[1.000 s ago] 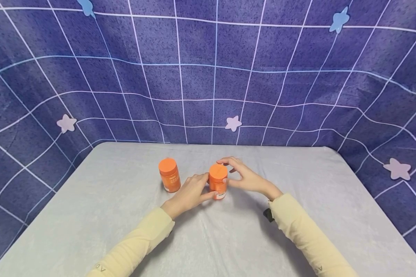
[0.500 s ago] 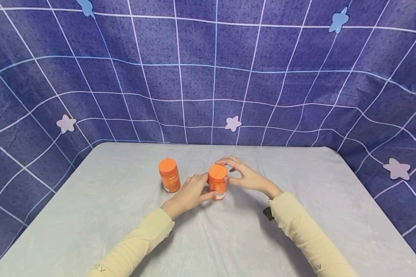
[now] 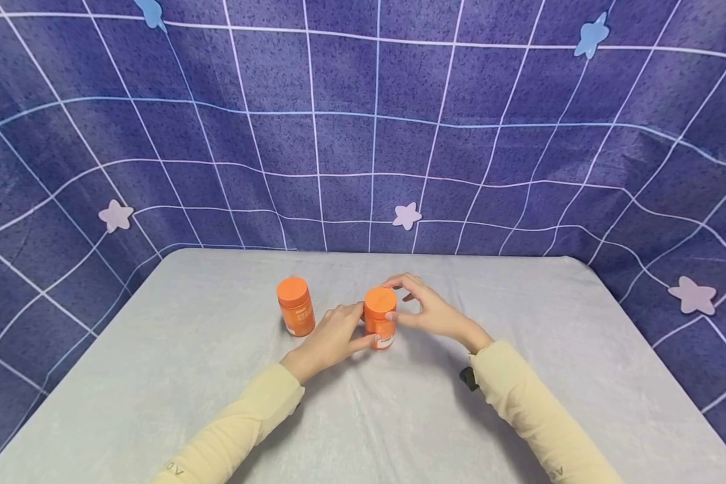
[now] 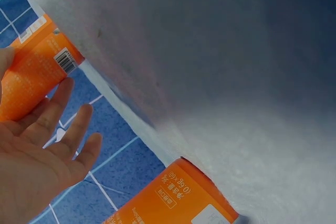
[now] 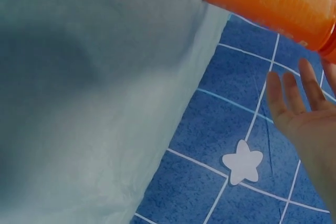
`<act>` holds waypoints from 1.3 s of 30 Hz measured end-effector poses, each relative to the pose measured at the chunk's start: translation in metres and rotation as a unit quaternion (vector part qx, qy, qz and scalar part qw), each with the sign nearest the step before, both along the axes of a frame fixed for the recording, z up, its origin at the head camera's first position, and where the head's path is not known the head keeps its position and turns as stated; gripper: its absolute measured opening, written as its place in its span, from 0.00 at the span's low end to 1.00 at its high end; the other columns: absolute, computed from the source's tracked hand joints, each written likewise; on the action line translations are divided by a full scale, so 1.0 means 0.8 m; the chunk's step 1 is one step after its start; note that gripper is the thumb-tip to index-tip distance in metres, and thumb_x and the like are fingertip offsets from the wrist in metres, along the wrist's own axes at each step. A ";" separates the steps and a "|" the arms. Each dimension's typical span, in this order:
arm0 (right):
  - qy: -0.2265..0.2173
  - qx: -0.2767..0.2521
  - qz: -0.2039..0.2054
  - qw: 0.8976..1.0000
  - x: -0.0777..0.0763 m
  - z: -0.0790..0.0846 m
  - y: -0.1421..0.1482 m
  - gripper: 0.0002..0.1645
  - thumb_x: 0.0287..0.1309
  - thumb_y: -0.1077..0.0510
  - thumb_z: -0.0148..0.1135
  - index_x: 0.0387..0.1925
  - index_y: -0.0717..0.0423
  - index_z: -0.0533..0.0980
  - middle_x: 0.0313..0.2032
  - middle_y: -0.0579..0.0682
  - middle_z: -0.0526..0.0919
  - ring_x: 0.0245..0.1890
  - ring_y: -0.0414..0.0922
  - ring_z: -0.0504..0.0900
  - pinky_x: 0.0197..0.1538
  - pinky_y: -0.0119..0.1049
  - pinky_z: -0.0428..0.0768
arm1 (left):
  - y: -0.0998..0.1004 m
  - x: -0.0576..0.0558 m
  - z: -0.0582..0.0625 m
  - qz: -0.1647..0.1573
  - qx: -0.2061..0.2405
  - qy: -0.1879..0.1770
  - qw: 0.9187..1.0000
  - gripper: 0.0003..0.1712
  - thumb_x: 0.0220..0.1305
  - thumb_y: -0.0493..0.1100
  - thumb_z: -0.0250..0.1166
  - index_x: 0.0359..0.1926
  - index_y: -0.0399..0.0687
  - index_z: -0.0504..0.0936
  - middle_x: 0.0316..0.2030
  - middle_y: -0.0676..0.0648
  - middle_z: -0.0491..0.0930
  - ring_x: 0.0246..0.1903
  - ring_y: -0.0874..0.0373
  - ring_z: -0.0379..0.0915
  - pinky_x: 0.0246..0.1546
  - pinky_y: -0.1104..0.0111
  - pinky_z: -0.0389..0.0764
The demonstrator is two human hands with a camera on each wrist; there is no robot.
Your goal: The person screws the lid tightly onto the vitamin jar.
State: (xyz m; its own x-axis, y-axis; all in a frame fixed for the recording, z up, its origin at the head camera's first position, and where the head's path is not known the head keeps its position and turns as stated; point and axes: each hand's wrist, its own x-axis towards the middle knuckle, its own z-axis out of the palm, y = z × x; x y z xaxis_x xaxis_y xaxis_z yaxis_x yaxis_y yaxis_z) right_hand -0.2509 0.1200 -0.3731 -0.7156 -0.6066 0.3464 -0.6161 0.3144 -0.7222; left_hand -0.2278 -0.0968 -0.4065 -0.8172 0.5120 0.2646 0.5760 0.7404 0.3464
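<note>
An orange plastic jar (image 3: pixel 381 327) with an orange screw lid (image 3: pixel 380 301) stands upright near the middle of the table. My left hand (image 3: pixel 329 339) grips its body from the left, thumb at the front and fingers behind. At the lid's right side, my right hand (image 3: pixel 431 312) pinches the lid between thumb and forefinger. The right wrist view has the other fingers of that hand spread below the jar (image 5: pixel 273 3). A second orange jar (image 3: pixel 296 309), lid on, stands left of my left hand; its label (image 4: pixel 176 190) shows printed characters in the left wrist view.
A pale grey cloth covers the table (image 3: pixel 187 376). Behind it hangs a blue curtain (image 3: pixel 339 148) with white grid lines and stars. A small dark object (image 3: pixel 468 378) shows beneath the right sleeve cuff.
My right thumb and forefinger have shifted slightly around the lid, the thumb now further onto its front. The left hand and both jars stay in place.
</note>
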 end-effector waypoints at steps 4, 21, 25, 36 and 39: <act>0.010 -0.010 -0.019 1.000 0.017 0.016 -0.007 0.27 0.48 0.65 0.66 0.50 0.67 0.68 0.50 0.61 0.73 0.53 0.55 0.68 0.51 0.56 0.69 | 0.000 0.000 0.001 0.001 -0.002 -0.001 1.000 0.26 0.56 0.57 0.62 0.50 0.46 0.71 0.41 0.50 0.79 0.42 0.53 0.75 0.45 0.57 0.72; 0.012 -0.015 -0.032 0.999 0.026 0.023 -0.011 0.29 0.46 0.65 0.68 0.49 0.69 0.67 0.49 0.62 0.73 0.52 0.57 0.69 0.51 0.55 0.70 | 0.000 -0.002 -0.002 -0.002 0.001 -0.002 1.000 0.26 0.56 0.57 0.62 0.50 0.48 0.71 0.40 0.51 0.80 0.42 0.55 0.75 0.45 0.59 0.73; 0.009 -0.009 -0.022 1.000 0.024 0.022 -0.009 0.29 0.47 0.64 0.67 0.52 0.69 0.67 0.51 0.62 0.72 0.52 0.56 0.69 0.51 0.55 0.70 | 0.000 -0.002 -0.002 0.000 0.000 -0.006 1.000 0.27 0.56 0.57 0.62 0.51 0.47 0.71 0.41 0.51 0.79 0.42 0.55 0.75 0.46 0.59 0.72; -0.005 -0.002 0.024 1.000 0.020 0.026 -0.003 0.28 0.53 0.67 0.59 0.56 0.69 0.65 0.56 0.64 0.68 0.53 0.57 0.68 0.51 0.57 0.70 | -0.001 -0.001 -0.002 0.002 -0.004 -0.012 1.000 0.28 0.56 0.57 0.62 0.52 0.46 0.70 0.42 0.50 0.80 0.43 0.53 0.75 0.46 0.57 0.72; -0.006 -0.002 0.038 0.999 0.015 0.024 -0.001 0.28 0.54 0.69 0.57 0.57 0.70 0.64 0.57 0.66 0.66 0.54 0.58 0.68 0.51 0.58 0.70 | -0.001 -0.001 -0.001 0.005 -0.006 -0.016 1.000 0.29 0.56 0.57 0.62 0.53 0.46 0.70 0.43 0.50 0.79 0.44 0.53 0.74 0.47 0.57 0.71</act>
State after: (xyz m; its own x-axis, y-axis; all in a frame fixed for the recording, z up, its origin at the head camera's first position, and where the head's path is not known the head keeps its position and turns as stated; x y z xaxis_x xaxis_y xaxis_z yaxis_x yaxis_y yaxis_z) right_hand -0.2385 0.1190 -0.3541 -0.6724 -0.6575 0.3399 -0.6287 0.2650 -0.7311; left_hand -0.2287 -0.0974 -0.4075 -0.8298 0.5071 0.2329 0.5580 0.7496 0.3559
